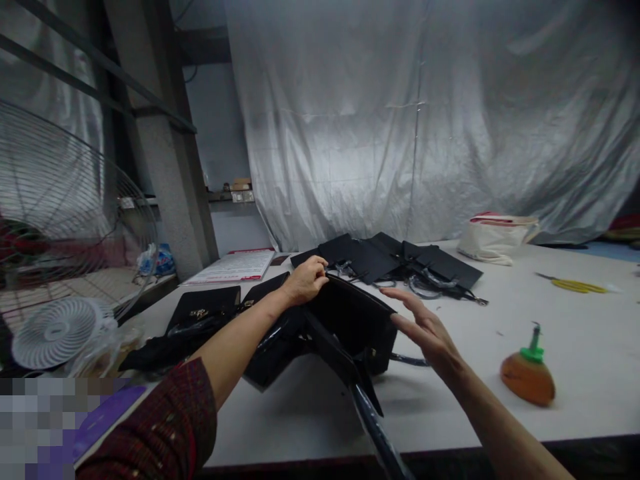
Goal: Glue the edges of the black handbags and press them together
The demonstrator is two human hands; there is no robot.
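My left hand [306, 280] is closed on the top far edge of a black handbag [350, 327] that stands on the white table [575, 347] in front of me. My right hand [423, 327] is flat with fingers stretched out, resting against the bag's right side. A black strap [373, 420] runs from the bag toward me, off the table's front edge. More black bags [203, 310] lie to the left of it.
A pile of flat black bag panels [395, 260] lies further back. An orange bottle with a green nozzle [527, 373] stands at the right, yellow scissors [575, 285] beyond it. A white cloth bag [495, 237], a paper sheet [235, 265] and a large fan [60, 267] at left.
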